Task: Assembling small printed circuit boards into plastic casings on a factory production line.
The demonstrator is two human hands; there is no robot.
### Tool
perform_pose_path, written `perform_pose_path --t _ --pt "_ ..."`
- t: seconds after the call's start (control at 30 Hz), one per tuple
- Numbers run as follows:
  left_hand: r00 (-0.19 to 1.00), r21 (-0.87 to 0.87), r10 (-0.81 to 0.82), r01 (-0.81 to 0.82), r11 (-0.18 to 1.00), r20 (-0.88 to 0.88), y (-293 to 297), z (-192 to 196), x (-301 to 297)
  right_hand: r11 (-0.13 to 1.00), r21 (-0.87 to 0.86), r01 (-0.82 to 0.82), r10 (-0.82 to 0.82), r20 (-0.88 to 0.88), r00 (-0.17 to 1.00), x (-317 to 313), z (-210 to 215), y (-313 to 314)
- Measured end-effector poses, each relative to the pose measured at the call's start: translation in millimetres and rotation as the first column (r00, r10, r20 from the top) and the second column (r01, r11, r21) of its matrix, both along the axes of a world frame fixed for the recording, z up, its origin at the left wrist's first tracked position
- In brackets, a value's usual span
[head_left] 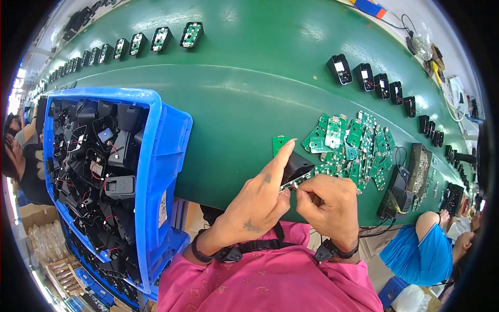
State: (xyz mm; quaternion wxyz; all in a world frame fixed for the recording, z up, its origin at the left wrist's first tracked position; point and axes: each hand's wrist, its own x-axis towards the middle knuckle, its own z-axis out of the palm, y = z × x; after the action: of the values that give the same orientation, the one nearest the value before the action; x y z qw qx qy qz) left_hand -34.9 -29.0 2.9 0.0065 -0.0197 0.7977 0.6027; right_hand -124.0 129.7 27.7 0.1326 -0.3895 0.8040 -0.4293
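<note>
My left hand [260,197] grips a small black plastic housing [297,165] with a green circuit board [296,181] showing at its lower edge. The index finger stretches up along the housing's left side. My right hand [328,205] pinches at the board's near end with thumb and fingers closed. Both hands work just over the near edge of the green conveyor belt [239,93]. One loose green board [279,142] lies on the belt just behind my left fingertip.
A blue crate [163,151] full of black housings with wires stands at my left. A pile of green circuit boards [353,143] lies to the right. Rows of black housings [374,78] line the belt's far side. Another person in blue [423,247] sits at right.
</note>
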Motion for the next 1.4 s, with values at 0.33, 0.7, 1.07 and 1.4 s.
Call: perform_pose_path --t 0.33,0.7,1.07,1.4 --pt "0.988 -0.256 0.089 -0.119 0.959 -0.125 12.0 -2.9 -1.2 0.996 -0.004 0.09 -0.09 0.028 0.996 5.4 -6.4 -5.5" --pt "0.914 0.331 0.376 -0.405 0.852 0.15 25.9 -18.8 1.0 0.93 -0.208 0.302 -0.315 -0.035 0.948 4.6 -26.2 -7.6" --pt "0.957 0.381 0.268 -0.29 0.878 0.112 30.7 -30.7 -6.1 0.87 -0.309 0.384 -0.324 0.229 0.918 20.1 -37.4 12.8" --pt "0.962 0.388 0.246 -0.184 0.903 -0.118 28.8 -59.2 -7.1 0.914 -0.343 0.216 -0.061 0.41 0.91 2.0 -38.0 30.0"
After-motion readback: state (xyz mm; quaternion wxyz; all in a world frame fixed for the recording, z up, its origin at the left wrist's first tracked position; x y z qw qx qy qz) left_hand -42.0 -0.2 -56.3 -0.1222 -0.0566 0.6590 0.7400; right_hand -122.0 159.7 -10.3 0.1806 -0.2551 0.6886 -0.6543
